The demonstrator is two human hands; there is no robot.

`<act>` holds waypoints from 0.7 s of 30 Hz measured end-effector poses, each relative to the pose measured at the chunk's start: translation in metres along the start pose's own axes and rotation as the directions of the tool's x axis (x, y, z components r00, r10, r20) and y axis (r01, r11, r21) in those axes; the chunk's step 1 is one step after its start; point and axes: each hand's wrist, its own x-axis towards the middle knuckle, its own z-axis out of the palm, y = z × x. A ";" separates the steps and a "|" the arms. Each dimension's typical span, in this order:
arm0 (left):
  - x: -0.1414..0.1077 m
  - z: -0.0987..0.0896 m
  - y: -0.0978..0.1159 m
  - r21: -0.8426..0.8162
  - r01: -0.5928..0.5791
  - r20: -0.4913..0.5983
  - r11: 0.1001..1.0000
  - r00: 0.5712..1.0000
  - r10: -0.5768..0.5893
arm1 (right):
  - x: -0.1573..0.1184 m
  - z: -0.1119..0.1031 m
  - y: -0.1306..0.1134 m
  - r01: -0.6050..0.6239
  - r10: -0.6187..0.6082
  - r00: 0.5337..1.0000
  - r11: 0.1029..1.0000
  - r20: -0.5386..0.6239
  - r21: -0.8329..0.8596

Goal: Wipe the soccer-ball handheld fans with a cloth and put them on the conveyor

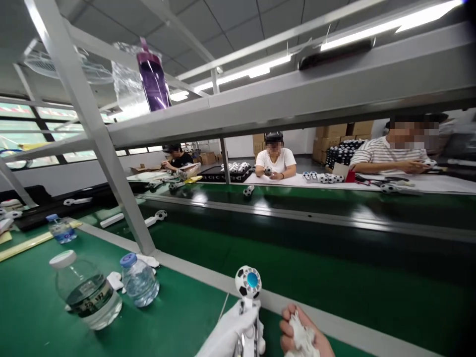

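Observation:
Near the bottom middle, my left hand (238, 329) wears a white glove and is closed around the handle of a small handheld fan. The fan's round head (248, 282) is patterned like a black-and-white football, with a shiny blue disc facing me, and points up. To its right, my right hand (323, 342) is bare, with its fingers curled around a crumpled white glove (303, 334). Both hands are near the edge of the green table, apart from each other.
Left on the green table (33, 307) stand a large bottle (87, 292), a small blue-capped bottle (139, 282) and another one (61, 229). A metal post (111, 178) rises ahead, under a shelf (241, 111). Football-headed pieces (160, 215) lie on the dark green belt (230, 243). Several people sit beyond.

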 end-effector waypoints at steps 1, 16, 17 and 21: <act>-0.006 0.005 -0.006 0.031 0.008 0.008 1.000 1.000 -0.008 | -0.002 0.003 0.001 0.003 -0.002 1.000 0.998 -0.003 0.063; -0.006 0.015 -0.028 0.469 -0.063 -0.090 0.881 0.989 0.119 | -0.016 0.020 0.000 0.013 -0.008 0.999 0.994 -0.047 0.111; -0.006 0.014 -0.031 0.480 -0.069 -0.097 0.875 0.987 0.131 | -0.017 0.020 0.000 0.007 -0.003 0.999 0.995 -0.041 0.103; -0.003 0.016 -0.044 0.513 -0.061 -0.151 0.856 0.975 0.160 | -0.020 0.022 -0.001 -0.007 0.009 1.000 0.995 -0.014 0.098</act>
